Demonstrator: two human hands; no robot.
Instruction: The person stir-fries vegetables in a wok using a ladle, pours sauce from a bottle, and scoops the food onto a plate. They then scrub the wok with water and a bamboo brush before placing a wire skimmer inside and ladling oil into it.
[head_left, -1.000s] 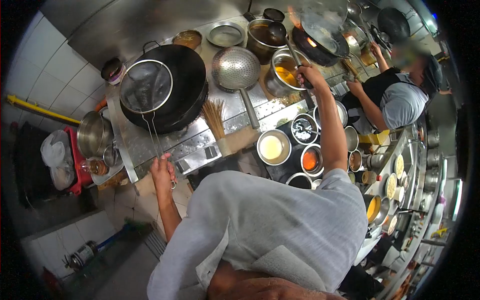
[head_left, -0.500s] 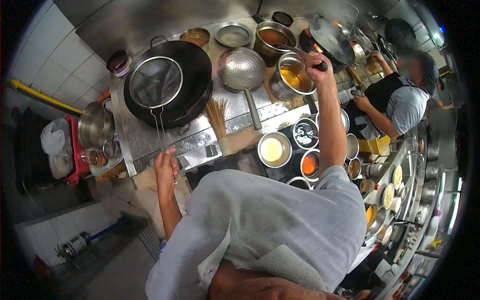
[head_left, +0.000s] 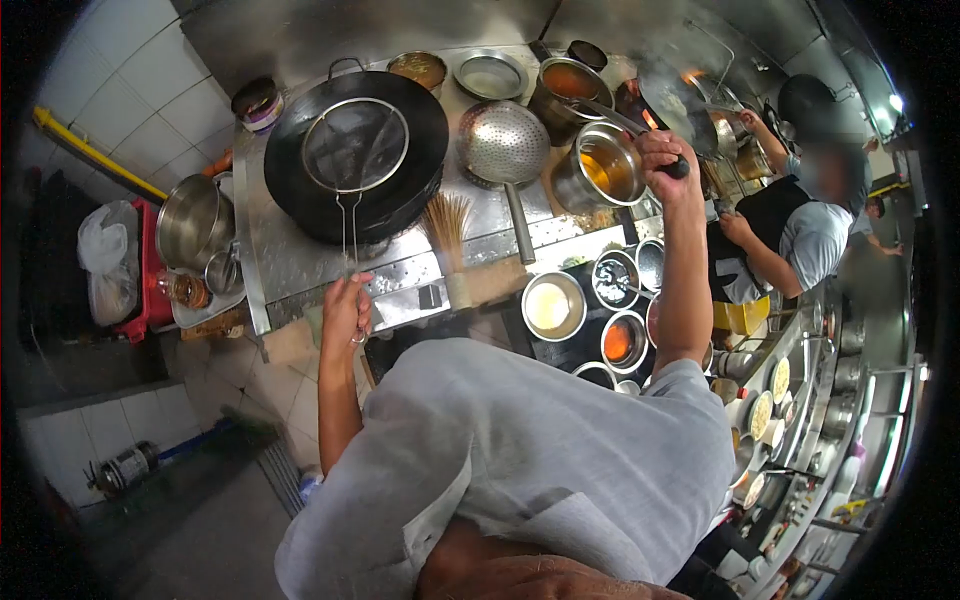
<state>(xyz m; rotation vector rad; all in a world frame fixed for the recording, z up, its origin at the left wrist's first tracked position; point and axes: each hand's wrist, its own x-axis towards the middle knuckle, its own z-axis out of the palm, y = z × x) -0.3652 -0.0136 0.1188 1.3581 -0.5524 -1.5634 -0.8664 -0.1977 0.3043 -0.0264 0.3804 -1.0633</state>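
Currently the left hand [head_left: 346, 309] grips the strainer [head_left: 356, 146], whose long axis runs straight up-frame over the upper-left wok [head_left: 286, 172], while the right hand [head_left: 668, 165], farther off, clutches a ladle [head_left: 617, 119] slanting up-left.

Left hand [head_left: 346, 308] has a round, fine-mesh metal strainer [head_left: 356, 145] by its thin wire handle, over a big black wok [head_left: 428, 150] up ahead of it. Right hand [head_left: 665, 160] grips a black-ended metal ladle [head_left: 622, 119], shiny steel pot [head_left: 566, 186] of amber liquid right beside. Perforated steel skimmer [head_left: 507, 145] lies between the hands, fwiw.
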